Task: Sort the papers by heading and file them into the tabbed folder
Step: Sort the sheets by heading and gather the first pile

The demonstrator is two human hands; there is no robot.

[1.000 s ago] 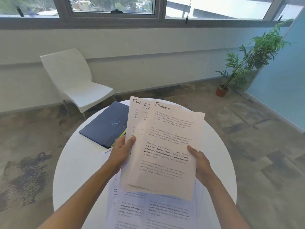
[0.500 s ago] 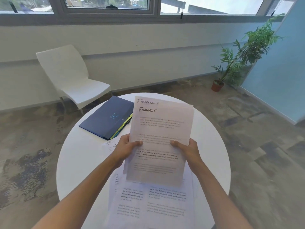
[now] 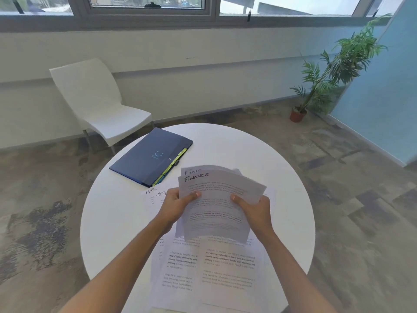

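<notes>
A small stack of papers headed FINANCE [image 3: 216, 199] bows upward above the round white table [image 3: 282, 199]. My left hand [image 3: 176, 205] grips its left edge with the thumb on top. My right hand [image 3: 253, 211] grips the right edge the same way. Other printed sheets [image 3: 209, 267] lie spread on the table beneath, one headed HR [image 3: 151, 191] and another starting SP. The dark blue tabbed folder [image 3: 151, 155] lies closed at the table's far left, yellow and green tabs showing along its right edge.
A white chair [image 3: 97, 102] stands beyond the table at the left, close to the wall. A potted plant [image 3: 325, 71] is on the floor at the far right by a blue wall. Patterned carpet surrounds the table.
The fanned FINANCE sheets were squared into one stack, then lowered toward the table and bent into an arch. Both hands now hold it at the sides.
</notes>
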